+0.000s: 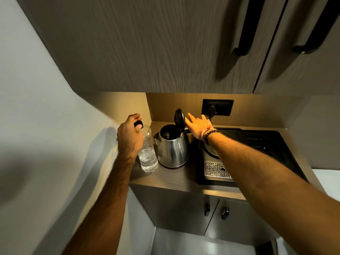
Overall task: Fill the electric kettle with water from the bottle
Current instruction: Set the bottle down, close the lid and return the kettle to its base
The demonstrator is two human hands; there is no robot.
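A steel electric kettle (173, 150) stands on the wooden counter (165, 178), its black lid (179, 119) swung up and its inside dark. Left of it stands a clear plastic bottle (148, 155) with water in its lower part and a black cap. My left hand (129, 137) is closed around the bottle's neck and cap. My right hand (197, 127) hovers just right of the raised lid with fingers spread, close to the kettle's handle; I cannot tell whether it touches the lid.
A black coffee machine (257, 144) with a perforated drip tray (217, 169) sits right of the kettle. A wall socket (218, 107) with a plug is behind. Upper cabinets (165, 45) hang low overhead. A wall runs along the left.
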